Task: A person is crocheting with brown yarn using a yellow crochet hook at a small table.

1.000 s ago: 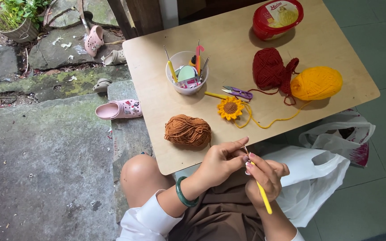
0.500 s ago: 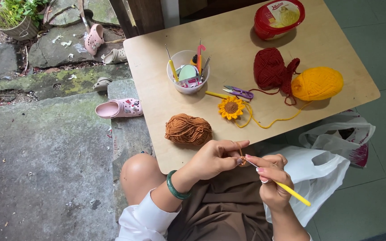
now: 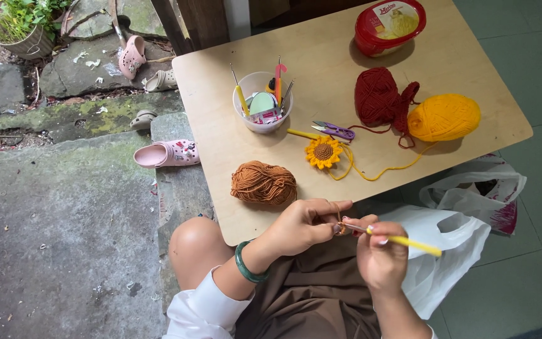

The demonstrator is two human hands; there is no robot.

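Crochet hook (image 3: 403,241), yellow handle: pinched in right hand (image 3: 381,257), tip pointing left into a tiny brown piece of crochet work (image 3: 341,228), handle sticking out right. Head view only. Left hand (image 3: 305,223) closed on that small piece, fingers curled, green bangle (image 3: 246,267) on the wrist. Both hands together just past the near edge of the wooden table (image 3: 459,69), over the lap. Brown yarn ball (image 3: 263,183) on the table near the left hand. Further back: crocheted sunflower (image 3: 323,152) with yellow strand trailing, small purple snips (image 3: 335,130), clear cup (image 3: 262,102) of hooks and tools, dark red yarn (image 3: 381,97) touching yellow yarn ball (image 3: 443,117), red lidded tub (image 3: 389,25) at the far edge. White plastic bags (image 3: 453,232) on the floor right; pink clog (image 3: 165,154) on the stone left.
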